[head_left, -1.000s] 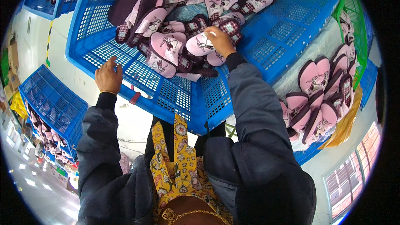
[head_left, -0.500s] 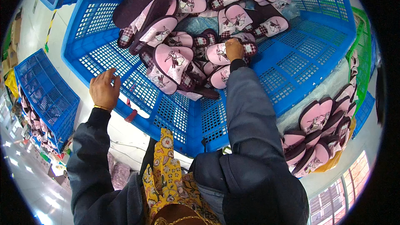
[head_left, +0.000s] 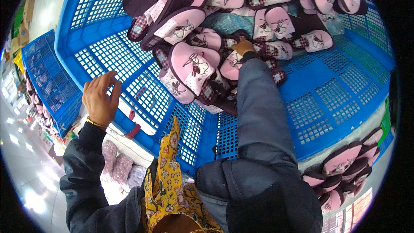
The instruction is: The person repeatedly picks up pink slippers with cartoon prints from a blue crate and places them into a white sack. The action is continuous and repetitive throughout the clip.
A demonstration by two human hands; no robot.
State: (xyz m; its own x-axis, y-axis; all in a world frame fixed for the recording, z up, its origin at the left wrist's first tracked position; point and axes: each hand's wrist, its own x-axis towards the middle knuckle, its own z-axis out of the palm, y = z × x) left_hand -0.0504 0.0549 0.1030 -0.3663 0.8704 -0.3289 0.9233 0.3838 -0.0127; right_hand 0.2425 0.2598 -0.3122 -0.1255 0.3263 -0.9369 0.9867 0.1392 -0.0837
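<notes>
Pink slippers with a printed cartoon dog, dark soles and checkered linings lie heaped in a large blue plastic basket (head_left: 69,60). My right hand (head_left: 244,48) reaches into the middle of the heap, its fingers bent closed at the edge of a pink slipper (head_left: 231,65); the fingertips are partly hidden. To its left, a larger pink slipper (head_left: 195,64) lies with its upper facing me. My left hand (head_left: 101,99) is over the basket's left rim, fingers together and slightly curved, thumb apart, holding nothing.
More slippers (head_left: 340,164) are piled outside the basket at the lower right. Another blue basket (head_left: 51,77) stands at the left, with slippers beside it. A red strip (head_left: 133,131) is tied to the near rim. Wrapped bundles (head_left: 123,168) lie below my left forearm.
The view has shifted closer to the basket. My right hand has moved from on top of a pink slipper to its far edge. My left hand stays by the rim.
</notes>
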